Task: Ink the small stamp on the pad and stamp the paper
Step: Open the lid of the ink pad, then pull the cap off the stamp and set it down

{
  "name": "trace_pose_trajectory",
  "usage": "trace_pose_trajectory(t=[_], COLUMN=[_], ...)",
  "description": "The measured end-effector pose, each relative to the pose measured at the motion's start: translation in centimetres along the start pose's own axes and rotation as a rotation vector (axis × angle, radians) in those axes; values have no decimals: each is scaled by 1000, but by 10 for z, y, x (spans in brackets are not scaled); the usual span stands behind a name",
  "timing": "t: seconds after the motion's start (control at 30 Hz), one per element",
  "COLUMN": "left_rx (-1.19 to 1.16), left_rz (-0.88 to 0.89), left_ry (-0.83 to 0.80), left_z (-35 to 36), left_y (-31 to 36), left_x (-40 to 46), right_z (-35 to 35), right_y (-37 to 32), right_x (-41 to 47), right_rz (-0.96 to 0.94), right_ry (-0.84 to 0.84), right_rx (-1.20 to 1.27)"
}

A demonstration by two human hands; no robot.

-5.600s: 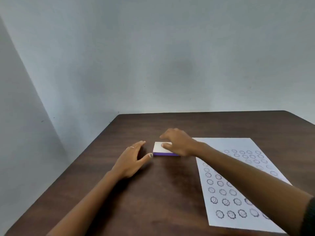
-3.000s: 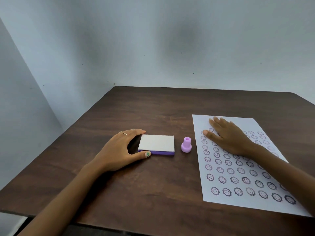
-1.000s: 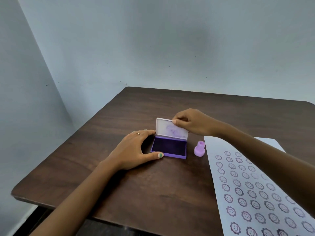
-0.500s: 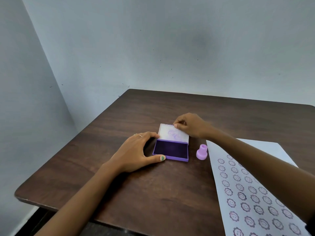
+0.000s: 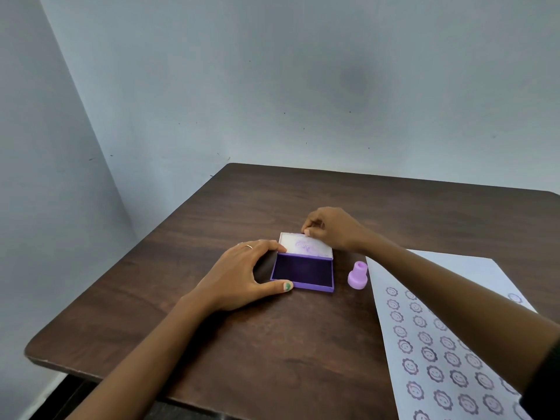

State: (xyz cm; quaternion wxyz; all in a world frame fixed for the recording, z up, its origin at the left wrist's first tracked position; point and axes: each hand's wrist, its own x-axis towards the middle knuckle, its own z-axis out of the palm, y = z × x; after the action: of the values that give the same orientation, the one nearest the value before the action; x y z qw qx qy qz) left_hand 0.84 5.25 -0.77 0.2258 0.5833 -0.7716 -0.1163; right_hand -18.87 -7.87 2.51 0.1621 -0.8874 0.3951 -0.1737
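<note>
A purple ink pad (image 5: 303,271) lies open in the middle of the table, its dark pad facing up. Its white lid (image 5: 306,247) is folded back almost flat behind it, stained purple inside. My left hand (image 5: 239,275) grips the pad's left end, thumb at the front corner. My right hand (image 5: 328,227) pinches the lid's far edge. The small lilac stamp (image 5: 357,274) stands upright just right of the pad, untouched. The white paper (image 5: 430,338) with several rows of purple smiley prints lies to the right, partly under my right forearm.
The dark wooden table (image 5: 272,344) ends close on the left and at the front. Pale walls rise behind and to the left of it.
The closed pad has been opened: my right hand lifted the lid and has swung it back from upright to nearly flat. My left hand has kept hold of the base.
</note>
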Motion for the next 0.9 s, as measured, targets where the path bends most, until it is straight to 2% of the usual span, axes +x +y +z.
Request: trace_pose_trajectory(t=[0.23,0.37,0.47,0.6,0.67,0.77,0.9], left_rx=[-11,-9,-6,-15,-28,-111,-187], left_rz=[2,4,-1,-23,-34,-50,-109], left_ry=[1,2,0,13,16,44,88], left_z=[-1,-1,0,0,-1,-2,-10], left_y=[1,1,1,3,4,5,10], left_x=[0,0,-1,-1,-1,-2,2], right_z=[-34,-67,-82,-78,-71,-67,-72], right_y=[-9,-19,-24,-24,-20,-10,10], right_x=[-20,-50,-69,-86,-92,-97,-105], right_rz=[-11,54,91,100,88,44,61], right_ry=[52,-183,-349,-425,-410,-295,-89], right_rx=[72,172,59,-74,-86,-36,205])
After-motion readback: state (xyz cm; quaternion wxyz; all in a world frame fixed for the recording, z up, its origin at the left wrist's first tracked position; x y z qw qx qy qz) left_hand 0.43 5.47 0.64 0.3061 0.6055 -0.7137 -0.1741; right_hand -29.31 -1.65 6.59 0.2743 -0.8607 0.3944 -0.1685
